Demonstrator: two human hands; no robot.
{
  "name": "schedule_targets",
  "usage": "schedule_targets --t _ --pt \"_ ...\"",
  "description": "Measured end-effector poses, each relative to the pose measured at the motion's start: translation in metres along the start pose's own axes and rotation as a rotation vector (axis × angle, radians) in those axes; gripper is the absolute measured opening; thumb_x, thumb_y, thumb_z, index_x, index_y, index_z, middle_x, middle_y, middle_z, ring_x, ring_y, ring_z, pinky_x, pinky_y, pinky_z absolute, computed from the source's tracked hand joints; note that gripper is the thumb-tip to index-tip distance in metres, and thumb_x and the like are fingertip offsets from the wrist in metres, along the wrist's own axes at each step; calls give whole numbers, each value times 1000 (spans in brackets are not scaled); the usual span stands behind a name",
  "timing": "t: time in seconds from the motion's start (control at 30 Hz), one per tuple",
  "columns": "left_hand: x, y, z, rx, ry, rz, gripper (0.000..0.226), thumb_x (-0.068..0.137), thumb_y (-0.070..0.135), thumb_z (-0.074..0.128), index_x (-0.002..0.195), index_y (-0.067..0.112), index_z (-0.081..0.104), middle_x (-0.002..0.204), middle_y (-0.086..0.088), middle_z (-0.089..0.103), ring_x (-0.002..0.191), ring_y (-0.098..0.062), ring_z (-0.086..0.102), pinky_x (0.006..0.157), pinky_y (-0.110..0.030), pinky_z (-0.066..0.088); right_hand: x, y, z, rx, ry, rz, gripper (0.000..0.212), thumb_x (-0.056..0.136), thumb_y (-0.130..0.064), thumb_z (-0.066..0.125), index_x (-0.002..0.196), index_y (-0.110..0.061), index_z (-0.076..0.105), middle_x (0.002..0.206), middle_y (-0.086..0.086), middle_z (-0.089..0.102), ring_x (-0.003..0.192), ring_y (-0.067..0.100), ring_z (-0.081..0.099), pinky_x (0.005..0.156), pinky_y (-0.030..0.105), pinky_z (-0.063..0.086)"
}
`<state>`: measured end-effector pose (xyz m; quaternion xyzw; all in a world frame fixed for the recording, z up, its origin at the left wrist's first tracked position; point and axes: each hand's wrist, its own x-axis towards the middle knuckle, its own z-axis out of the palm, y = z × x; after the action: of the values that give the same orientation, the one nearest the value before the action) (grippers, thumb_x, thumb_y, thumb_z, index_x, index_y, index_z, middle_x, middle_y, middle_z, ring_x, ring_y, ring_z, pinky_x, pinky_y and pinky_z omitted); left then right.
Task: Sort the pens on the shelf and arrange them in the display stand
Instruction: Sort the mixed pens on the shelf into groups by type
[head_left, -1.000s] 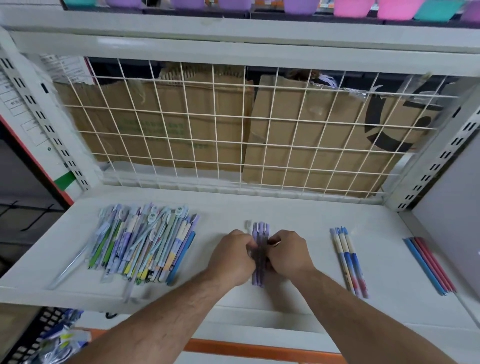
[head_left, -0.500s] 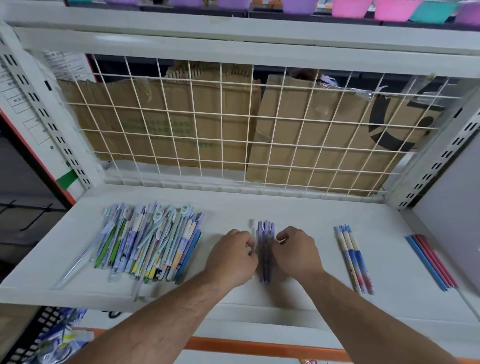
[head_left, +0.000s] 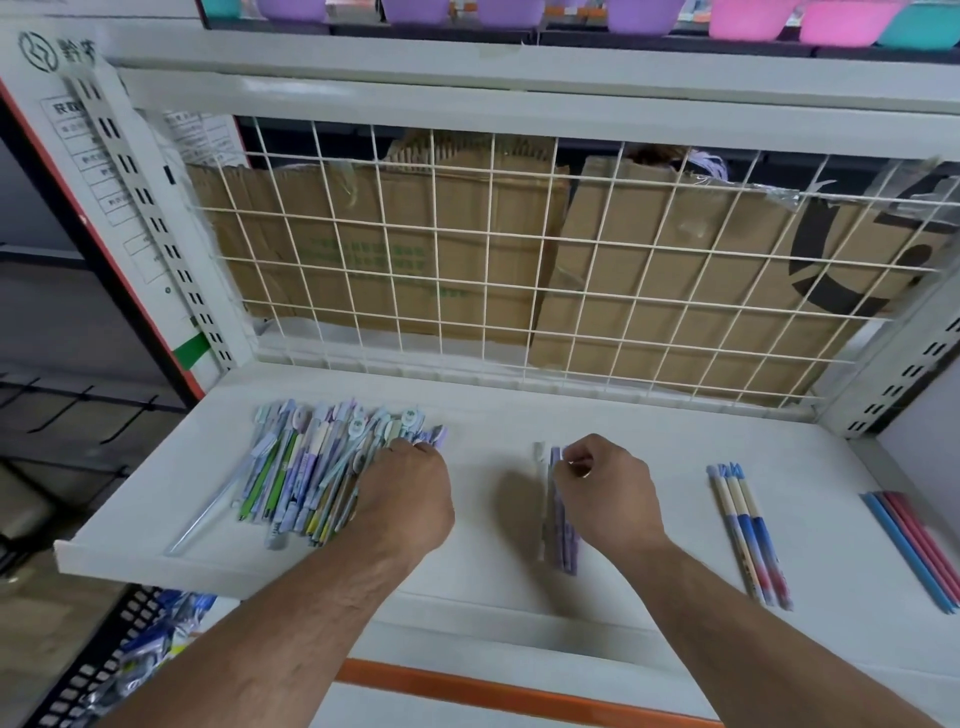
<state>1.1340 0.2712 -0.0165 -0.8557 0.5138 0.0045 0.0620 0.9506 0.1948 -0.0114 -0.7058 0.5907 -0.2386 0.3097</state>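
Now the right hand (head_left: 605, 493) is pinching probably light, slippery purple plastic pens (head_left: 561, 530) near their tops, while the left hand (head_left: 410, 499), grip unclear, is probing the multicoloured pen heap (head_left: 296, 467).

White shelf (head_left: 493, 415), mixed pen heap (head_left: 296, 478) under left hand (head_left: 410, 499), purple pens (head_left: 563, 540) under right hand (head_left: 605, 493), blue-white pens (head_left: 748, 535) and pink-blue pens (head_left: 914, 545) further right

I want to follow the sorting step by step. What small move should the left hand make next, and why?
Probably the left hand should pinch one purple pen at the right edge of the mixed pile and carry it to the purple pens. Its fingers lie on that edge, where purple caps show, and the right hand holds those pens.
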Motion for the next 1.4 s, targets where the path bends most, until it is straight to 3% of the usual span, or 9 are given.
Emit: schedule_targets --t 0.3,0.43,0.5,0.7,1.0,1.23,1.3,1.37,1.4 --pt "7 -3 -2 -123 -38 -38 30 88 17 59 116 9 57 111 -6 62 100 -22 65 67 -27 42 -2 4 -5 38 12 1 12 93 -29 57 87 -28 67 78 -14 69 74 8 65 72 30 55" --pt "6 -2 -4 -147 -48 13 40 92 14 54 132 15 50 101 2 63 98 -21 63 73 -27 41 -4 4 -5 42 18 -5 16 95 -32 57 84 -26 67 76 -13 69 74 8 65 73 30 54" --pt "6 0 -3 -143 -32 32 32 91 14 53 124 13 53 86 6 56 94 -21 64 71 -26 40 -5 3 -4 41 18 -6 17 95 -31 57 82 -25 67 76 -12 69 74 10 65 73 30 54" --pt "9 2 -5 -97 -139 57 7 87 13 55 91 18 54 83 3 56 85 -20 61 64 -25 39 -7 0 -4 45 -3 -15 19 93 -27 55 76 -25 63 72 -10 68 70 14 65 69 32 53" --pt "11 7 -4 14 -223 88 31 92 10 52 123 13 58 114 -4 67 106 -22 65 86 -31 51 -11 -3 -3 76 -17 -29 16 91 -20 58 77 -24 66 73 -12 68 72 4 62 64 20 46" --pt "3 8 -5 1 -121 159 24 94 13 49 111 6 64 111 -8 67 103 -27 65 81 -32 50 -14 -7 0 85 -20 -55 19 90 -21 61 73 -27 63 64 -14 64 64 -3 59 60 16 43" --pt "3 6 -7 -54 -130 155 34 94 12 49 125 5 58 116 -7 65 107 -27 64 83 -32 49 -15 -6 0 82 -23 -62 18 90 -20 62 72 -27 63 60 -16 62 65 -5 58 59 12 41" --pt "6 4 -9 -185 -187 161 60 94 11 47 152 14 33 117 -4 61 108 -23 60 82 -30 45 -15 -6 0 83 -26 -63 19 89 -19 62 72 -27 63 57 -18 61 65 -6 57 57 9 40" --pt "7 5 -11 -282 -214 137 57 93 12 47 149 18 37 111 -3 60 100 -21 59 76 -28 43 -15 -6 0 88 -28 -61 18 88 -19 63 72 -27 63 56 -19 61 64 -6 57 57 9 40"
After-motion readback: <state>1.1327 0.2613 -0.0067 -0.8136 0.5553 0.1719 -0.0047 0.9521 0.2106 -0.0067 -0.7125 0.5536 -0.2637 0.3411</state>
